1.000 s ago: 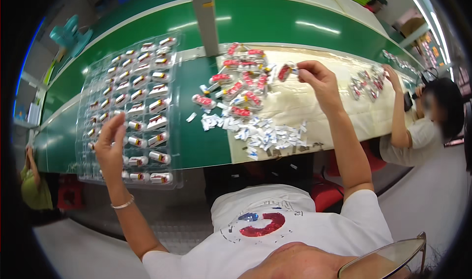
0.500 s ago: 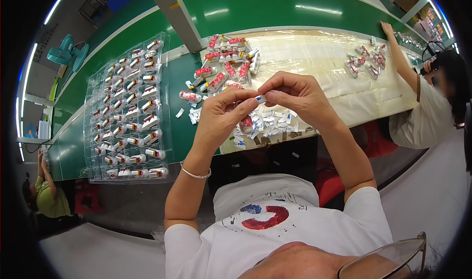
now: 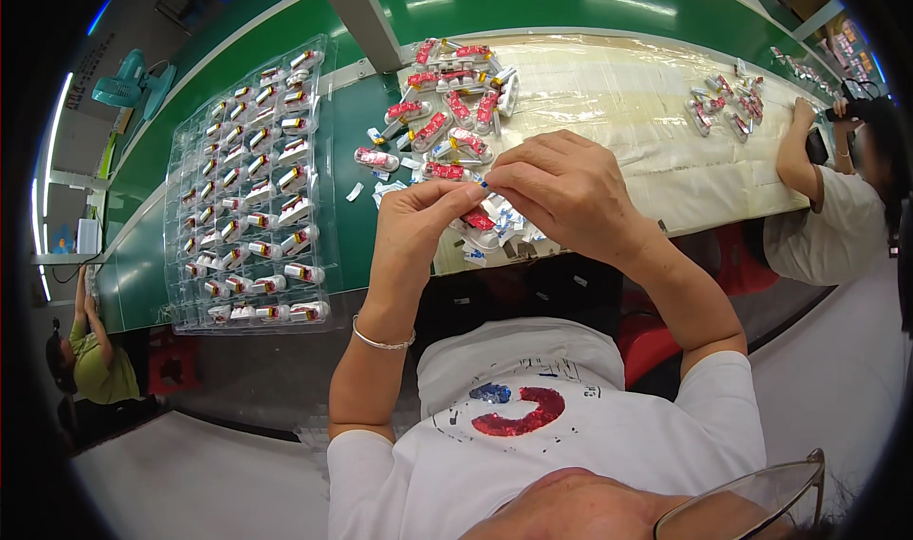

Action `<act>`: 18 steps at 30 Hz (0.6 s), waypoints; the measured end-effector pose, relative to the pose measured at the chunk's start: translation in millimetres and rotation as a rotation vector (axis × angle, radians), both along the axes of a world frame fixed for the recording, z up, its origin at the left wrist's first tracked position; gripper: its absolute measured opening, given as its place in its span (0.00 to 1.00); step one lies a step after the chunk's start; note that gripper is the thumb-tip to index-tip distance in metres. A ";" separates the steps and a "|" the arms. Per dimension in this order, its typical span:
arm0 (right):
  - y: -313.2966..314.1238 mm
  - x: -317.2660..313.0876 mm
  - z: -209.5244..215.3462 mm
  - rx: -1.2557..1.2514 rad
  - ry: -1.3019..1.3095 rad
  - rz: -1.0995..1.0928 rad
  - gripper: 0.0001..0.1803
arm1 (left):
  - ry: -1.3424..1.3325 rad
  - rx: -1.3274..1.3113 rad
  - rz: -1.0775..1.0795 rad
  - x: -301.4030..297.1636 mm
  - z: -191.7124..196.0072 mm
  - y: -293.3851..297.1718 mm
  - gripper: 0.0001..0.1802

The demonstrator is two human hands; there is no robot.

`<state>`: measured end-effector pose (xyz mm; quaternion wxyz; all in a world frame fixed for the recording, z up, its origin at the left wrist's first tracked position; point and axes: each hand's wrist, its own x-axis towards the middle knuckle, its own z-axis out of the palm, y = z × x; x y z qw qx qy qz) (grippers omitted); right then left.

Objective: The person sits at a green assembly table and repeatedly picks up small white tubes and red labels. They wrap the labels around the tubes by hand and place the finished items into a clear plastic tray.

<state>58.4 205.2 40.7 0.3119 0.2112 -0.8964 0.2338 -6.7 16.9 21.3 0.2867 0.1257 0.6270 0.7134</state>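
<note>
Fingertips of my left hand [image 3: 415, 224] and my right hand [image 3: 569, 193] meet over the near edge of the work mat. Pinched between them is a tiny blue-and-white slip [image 3: 485, 185], mostly covered by the fingers. Under and just beyond the hands lies a heap of loose white-and-blue slips [image 3: 509, 228], partly hidden by my right hand. A white oval casing with a red face [image 3: 478, 219] sits below my fingertips. Farther off, several more such casings are piled with small silver-and-yellow cylinders, among them a casing [image 3: 431, 131] near the pile's left side.
To the left stands a clear plastic tray [image 3: 330, 174] with rows of filled pockets. A pale covered mat [image 3: 609, 93] spreads over the green table [image 3: 533, 12]. Beyond a smaller casing pile [image 3: 730, 112], a co-worker [image 3: 818, 216] sits at the right. A metal post [image 3: 361, 17] rises behind.
My right hand has rolled over so its back shows, its fingers folded closer around the slip. The view has tilted slightly. The right co-worker's arm has bent and drawn back.
</note>
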 end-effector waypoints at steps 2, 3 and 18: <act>-0.5 1.2 3.4 0.075 -0.023 -0.002 0.06 | -0.002 0.019 0.003 0.4 -1.3 -0.3 0.10; -0.4 2.7 6.5 0.104 -0.061 -0.007 0.06 | 0.000 0.027 0.006 1.1 -1.7 -0.4 0.10; -7.2 3.9 5.2 0.127 -0.117 -0.039 0.06 | -0.004 0.074 0.037 2.9 -3.8 -6.7 0.09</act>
